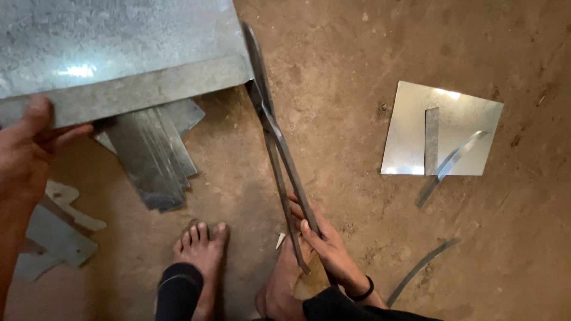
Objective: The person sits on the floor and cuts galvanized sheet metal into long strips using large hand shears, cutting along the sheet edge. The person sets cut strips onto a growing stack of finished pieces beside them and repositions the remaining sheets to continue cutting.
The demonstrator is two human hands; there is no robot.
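A person squats barefoot on a packed earth floor, working long-handled metal shears along the right edge of a large galvanised sheet that fills the top left corner of the view. The right hand is wrapped around the two thin handles near their ends, fingers curled over them, so that the long reach gives leverage while the blades meet the sheet's edge at its lower right corner. The left hand grips the sheet's near, folded-looking margin at the left edge of the view, thumb on top and fingers beneath, apparently steadying and lifting it against the blades. Cut strips lie stacked on the floor under the raised sheet, and paler offcuts lie by the left hand. To the right rests a small square sheet carrying a short strip and a curled sliver; another sliver lies nearer.
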